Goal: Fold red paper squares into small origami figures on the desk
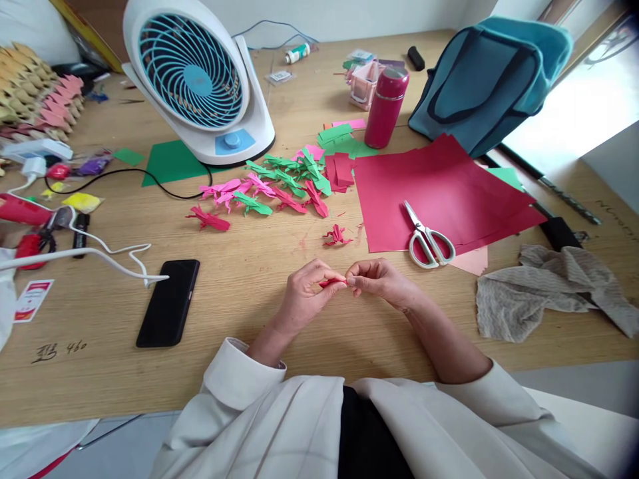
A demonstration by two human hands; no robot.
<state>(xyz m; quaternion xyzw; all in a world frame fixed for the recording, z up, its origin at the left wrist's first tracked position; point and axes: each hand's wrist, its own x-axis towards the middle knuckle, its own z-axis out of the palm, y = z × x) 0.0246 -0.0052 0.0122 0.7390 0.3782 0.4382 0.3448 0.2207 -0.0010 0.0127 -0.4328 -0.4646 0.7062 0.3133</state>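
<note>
A small piece of folded red paper (331,283) is pinched between my two hands, low over the front of the table. My left hand (308,287) grips its left part between thumb and fingers. At its right tip, my right hand (378,282) has thumb and forefinger pressed together on it; much of the piece is hidden by the fingers. Just beyond lies a folded red paper figure (337,235). Behind it is a cluster of green, pink and red folded figures (284,176). White-handled scissors (428,239) rest on large red paper sheets (439,193) to the right.
A white fan (200,80) stands at the back left. A red bottle (387,106) and a blue bag (489,86) are at the back right. A black phone (168,303) lies left of my hands, near a white cable (100,253). A grey cloth (544,293) sits right.
</note>
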